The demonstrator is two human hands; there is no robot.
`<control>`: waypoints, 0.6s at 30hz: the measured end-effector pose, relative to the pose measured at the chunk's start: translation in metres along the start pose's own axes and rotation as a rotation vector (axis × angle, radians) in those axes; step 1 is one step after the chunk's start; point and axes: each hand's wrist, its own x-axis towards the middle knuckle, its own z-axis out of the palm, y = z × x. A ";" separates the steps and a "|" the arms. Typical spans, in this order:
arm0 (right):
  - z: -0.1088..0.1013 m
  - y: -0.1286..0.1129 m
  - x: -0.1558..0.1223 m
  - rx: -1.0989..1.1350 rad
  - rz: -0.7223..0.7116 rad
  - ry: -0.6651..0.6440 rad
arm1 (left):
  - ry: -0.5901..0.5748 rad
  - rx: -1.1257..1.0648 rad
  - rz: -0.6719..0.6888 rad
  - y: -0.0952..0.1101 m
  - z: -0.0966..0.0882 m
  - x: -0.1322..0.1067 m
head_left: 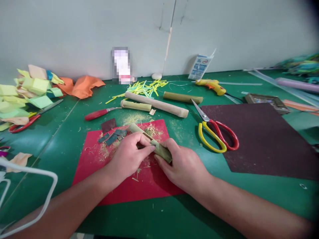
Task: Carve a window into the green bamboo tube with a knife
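Observation:
Both of my hands hold one split piece of green bamboo (139,131) over a red mat (149,186). My left hand (129,156) pinches its middle with fingers closed. Wrapped round the bamboo's near end is my right hand (181,166). Bamboo shavings and small dark sandpaper scraps (112,136) lie on the mat just beyond my left hand.
Yellow-and-red scissors (214,131) lie right of the mat on a green table (69,113), beside a large dark sheet (264,139). Behind are a wooden dowel (157,104), two bamboo pieces, a red-handled knife (98,114), a glue gun (211,85) and coloured paper piles (30,93).

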 end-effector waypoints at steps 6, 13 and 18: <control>-0.003 0.001 0.003 -0.015 -0.013 0.042 | 0.127 0.048 0.009 -0.005 -0.006 0.009; -0.008 0.004 0.003 -0.021 -0.059 0.067 | 0.086 -0.045 -0.004 -0.008 -0.008 0.004; -0.011 0.003 0.001 0.010 -0.045 0.019 | 0.052 -0.011 -0.041 -0.006 -0.007 -0.001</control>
